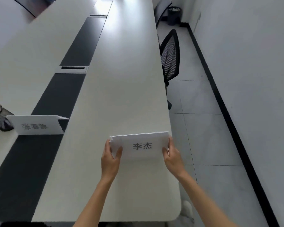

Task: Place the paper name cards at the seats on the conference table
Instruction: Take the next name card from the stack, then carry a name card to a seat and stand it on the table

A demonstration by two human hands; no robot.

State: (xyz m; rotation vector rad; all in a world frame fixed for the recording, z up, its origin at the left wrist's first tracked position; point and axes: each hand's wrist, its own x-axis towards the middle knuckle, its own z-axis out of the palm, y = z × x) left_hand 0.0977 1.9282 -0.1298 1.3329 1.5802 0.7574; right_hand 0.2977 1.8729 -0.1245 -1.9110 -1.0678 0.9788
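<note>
We hold a stack of name cards between both hands near the right edge of the white counter. Our left hand grips the stack's left end, thumb on the front; our right hand clasps the right end. The front card shows two printed characters (facing us). Another name card stands on the counter to the left, beside a mesh pen holder. A mesh-backed chair sits at the counter's right side.
</note>
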